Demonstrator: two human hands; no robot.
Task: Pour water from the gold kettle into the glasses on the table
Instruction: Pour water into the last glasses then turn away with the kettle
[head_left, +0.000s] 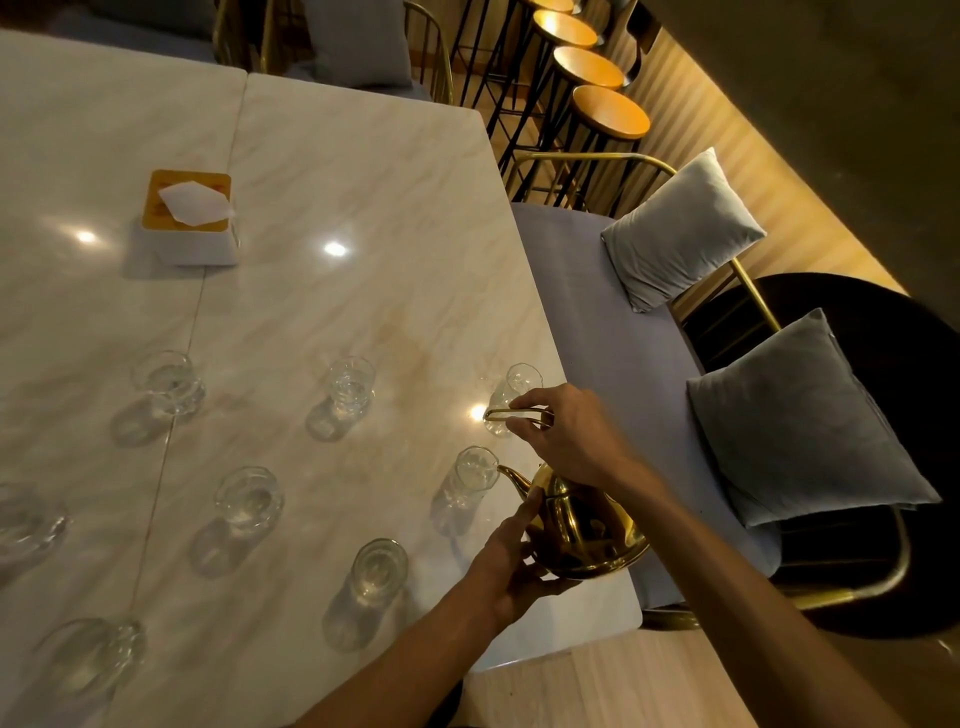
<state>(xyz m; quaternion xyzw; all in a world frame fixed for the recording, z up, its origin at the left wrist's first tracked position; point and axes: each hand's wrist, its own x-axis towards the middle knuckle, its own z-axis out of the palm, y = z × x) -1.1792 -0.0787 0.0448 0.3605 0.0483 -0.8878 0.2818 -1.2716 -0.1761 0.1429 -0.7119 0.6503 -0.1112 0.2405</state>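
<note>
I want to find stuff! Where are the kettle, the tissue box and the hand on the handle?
kettle (582, 525): head view, on its gold belly.
tissue box (208, 249): head view, on its white side.
right hand (566, 436): head view, on its back.

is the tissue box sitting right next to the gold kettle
No, the tissue box sits far up the table, while the gold kettle is at the near right corner.
</note>
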